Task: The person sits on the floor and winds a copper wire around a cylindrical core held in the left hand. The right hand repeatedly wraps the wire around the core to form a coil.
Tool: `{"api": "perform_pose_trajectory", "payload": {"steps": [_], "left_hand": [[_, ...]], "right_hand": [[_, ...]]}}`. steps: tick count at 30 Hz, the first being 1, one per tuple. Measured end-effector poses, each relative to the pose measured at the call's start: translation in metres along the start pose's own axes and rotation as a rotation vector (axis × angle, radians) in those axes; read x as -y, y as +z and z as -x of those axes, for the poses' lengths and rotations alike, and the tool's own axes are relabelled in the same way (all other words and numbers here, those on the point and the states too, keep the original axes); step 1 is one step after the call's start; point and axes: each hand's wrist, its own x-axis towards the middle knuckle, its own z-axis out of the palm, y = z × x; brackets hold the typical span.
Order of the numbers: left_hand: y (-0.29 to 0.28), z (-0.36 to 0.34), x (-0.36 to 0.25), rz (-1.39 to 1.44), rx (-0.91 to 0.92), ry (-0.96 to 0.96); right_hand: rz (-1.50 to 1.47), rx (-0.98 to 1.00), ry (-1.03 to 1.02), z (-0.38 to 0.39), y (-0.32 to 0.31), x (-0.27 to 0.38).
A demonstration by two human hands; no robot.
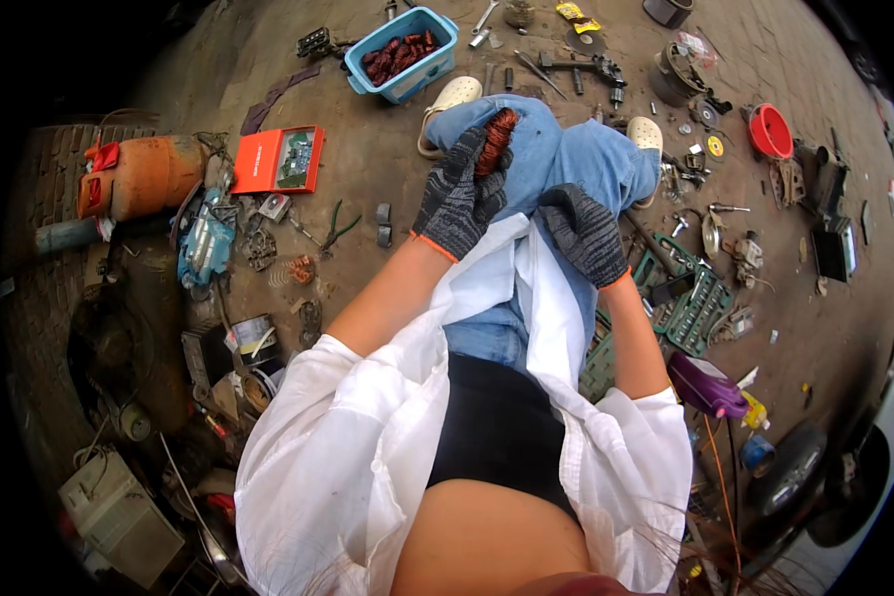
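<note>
My left hand (460, 191), in a dark grey knit glove with an orange cuff, grips a bundle of reddish copper wire (498, 137) above my left knee. The fingers are wrapped around its lower part, and its top sticks out. My right hand (584, 234), gloved the same way, rests by my right thigh with its fingers curled in. Whatever those fingers may hold is hidden. Beyond my left foot stands a light blue plastic basin (424, 81) with several dark copper wire bundles (399, 57) inside.
At left lie an orange gas cylinder (157, 177), an opened red box (258, 159) and pliers (340, 228). To the right are a green tool case (700, 316), a red bowl (771, 132) and a purple bottle (703, 384). Loose tools and metal parts are scattered across the ground.
</note>
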Motion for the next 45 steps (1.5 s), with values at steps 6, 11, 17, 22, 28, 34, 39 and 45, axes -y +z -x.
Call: {"api": "perform_pose_trajectory", "payload": {"steps": [6, 11, 17, 22, 28, 34, 39, 45], "left_hand": [[-0.003, -0.006, -0.004, 0.050, 0.068, 0.001], [0.006, -0.004, -0.003, 0.065, 0.069, 0.041], [-0.005, -0.002, -0.006, 0.161, 0.173, -0.040], [-0.014, 0.005, 0.011, -0.071, 0.246, 0.060], [-0.018, 0.006, 0.035, 0.211, 0.211, -0.179], [-0.011, 0.014, 0.043, -0.115, 0.149, 0.023], [-0.015, 0.012, 0.041, -0.164, 0.135, 0.052], [-0.029, 0.004, 0.036, -0.221, 0.164, 0.085]], "right_hand": [[0.082, 0.096, 0.063, 0.006, -0.004, 0.010], [0.204, -0.022, -0.051, 0.009, 0.008, 0.020], [0.166, -0.139, 0.030, 0.013, 0.016, 0.014], [0.035, -0.240, 0.181, 0.011, 0.023, 0.008], [-0.086, -0.300, 0.209, 0.010, 0.027, 0.002], [-0.087, -0.205, 0.028, 0.005, 0.024, 0.002], [-0.297, 0.034, 0.270, 0.005, 0.008, 0.000], [-0.882, 0.001, 0.440, 0.004, 0.002, -0.002]]}}
